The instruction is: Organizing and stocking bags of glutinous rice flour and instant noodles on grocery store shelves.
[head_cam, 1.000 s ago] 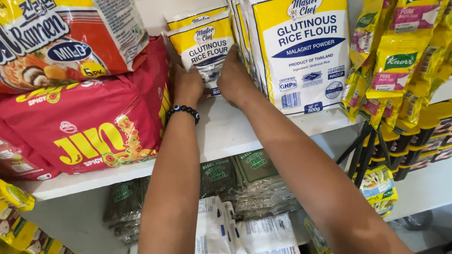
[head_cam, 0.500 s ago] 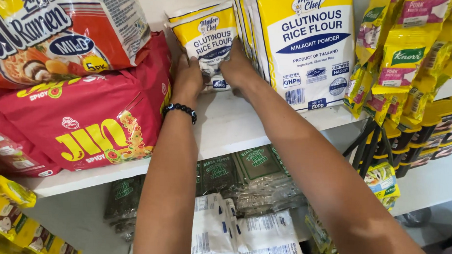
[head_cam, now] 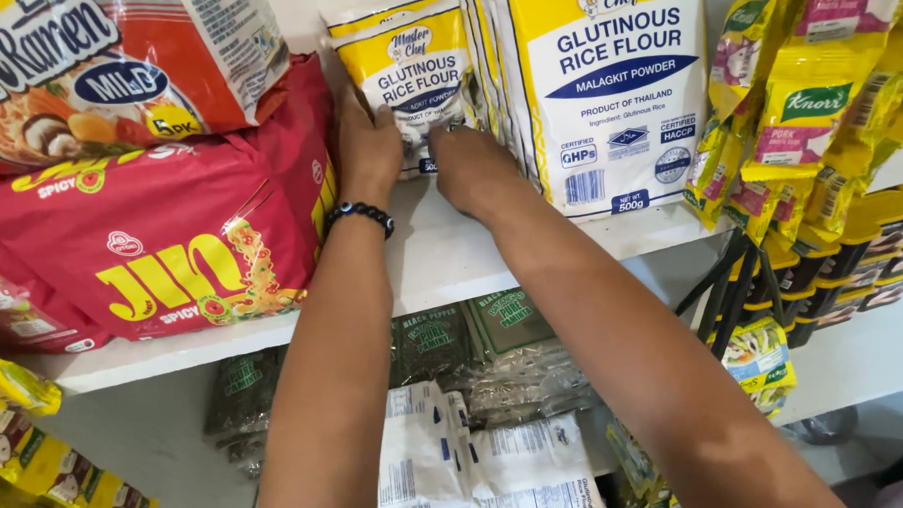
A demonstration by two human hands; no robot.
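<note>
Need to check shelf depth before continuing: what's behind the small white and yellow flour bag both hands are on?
Behind the small flour bag only a bare white shelf back wall shows above it. The bag, left hand and right hand cover whatever sits directly behind.

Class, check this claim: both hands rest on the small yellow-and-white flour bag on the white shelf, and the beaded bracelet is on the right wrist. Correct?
Not quite. The head view shows the black beaded bracelet on the left wrist. Both hands, left and right, do rest on the small flour bag on the white shelf.

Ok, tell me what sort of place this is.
Most likely a grocery shop: white shelves stocked with flour bags, red noodle packs and hanging yellow sachets.
</note>
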